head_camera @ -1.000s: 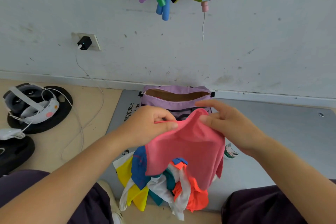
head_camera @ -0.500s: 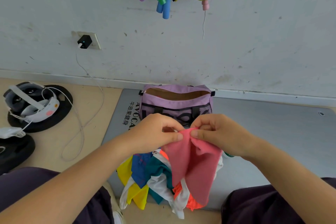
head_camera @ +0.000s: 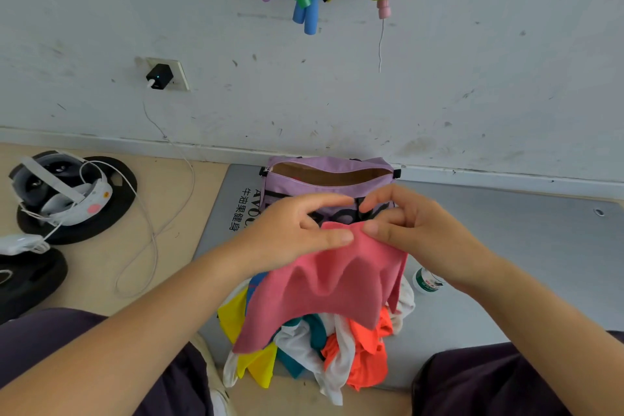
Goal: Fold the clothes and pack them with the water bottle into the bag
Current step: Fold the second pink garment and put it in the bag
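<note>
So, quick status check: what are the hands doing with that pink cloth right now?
Left hand and right hand both pinch pink cloth at its top edge. Purple bag open behind. Bottle lies by the clothes pile. Nothing blocking.

Pink cloth (head_camera: 324,284) lifted before open, seemingly empty bag (head_camera: 329,176).

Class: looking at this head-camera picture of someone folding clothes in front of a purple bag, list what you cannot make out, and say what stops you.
1. Water bottle: mostly hidden behind the right hand; label too small to read.
2. Purple bag: its front print is covered by both hands and the pink cloth; the inside is in shadow.
3. Clothes pile: pieces overlap, so the count is unclear.
4. Left hand: blurred fingertips.
</note>
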`<state>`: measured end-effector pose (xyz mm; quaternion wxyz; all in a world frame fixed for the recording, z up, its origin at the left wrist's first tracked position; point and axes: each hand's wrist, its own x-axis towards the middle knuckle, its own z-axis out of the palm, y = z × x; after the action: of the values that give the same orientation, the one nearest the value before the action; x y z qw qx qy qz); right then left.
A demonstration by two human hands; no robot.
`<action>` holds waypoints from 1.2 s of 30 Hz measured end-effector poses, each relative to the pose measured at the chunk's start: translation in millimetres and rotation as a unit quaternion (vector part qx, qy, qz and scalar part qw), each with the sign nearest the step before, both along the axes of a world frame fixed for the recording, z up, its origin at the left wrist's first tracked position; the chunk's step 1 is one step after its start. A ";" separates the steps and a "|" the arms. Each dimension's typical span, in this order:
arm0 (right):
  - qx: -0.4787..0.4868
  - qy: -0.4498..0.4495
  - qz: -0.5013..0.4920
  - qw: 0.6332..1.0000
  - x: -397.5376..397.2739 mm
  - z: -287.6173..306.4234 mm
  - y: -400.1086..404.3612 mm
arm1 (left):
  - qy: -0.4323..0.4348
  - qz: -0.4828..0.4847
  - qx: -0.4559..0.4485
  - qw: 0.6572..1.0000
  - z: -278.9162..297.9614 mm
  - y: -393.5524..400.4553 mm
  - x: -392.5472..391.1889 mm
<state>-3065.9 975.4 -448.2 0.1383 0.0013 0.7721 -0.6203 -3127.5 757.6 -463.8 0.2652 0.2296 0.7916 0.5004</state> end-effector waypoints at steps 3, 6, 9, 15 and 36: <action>-0.032 0.001 0.019 0.999 2.1 0.7 -3.8 | -0.020 -0.046 -0.001 0.999 -3.7 7.4 10.4; 0.006 0.012 -0.001 1.000 1.1 0.9 -3.2 | -0.008 -0.023 0.028 0.999 -4.5 8.1 9.6; 0.033 0.005 0.006 0.999 -0.2 0.2 -0.2 | 0.023 0.019 0.052 0.998 1.1 4.2 2.9; 0.096 -0.004 0.020 0.995 -2.1 -3.6 4.1 | 0.053 0.130 0.100 0.985 1.2 0.0 -8.1; 0.022 0.031 0.054 0.998 0.7 -7.6 -9.5 | 0.031 -0.014 0.030 0.999 13.4 1.9 0.8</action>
<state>-3065.2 965.8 -455.9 0.1475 -0.0565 0.7883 -0.5947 -3126.7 759.5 -450.4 0.2410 0.2640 0.7804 0.5131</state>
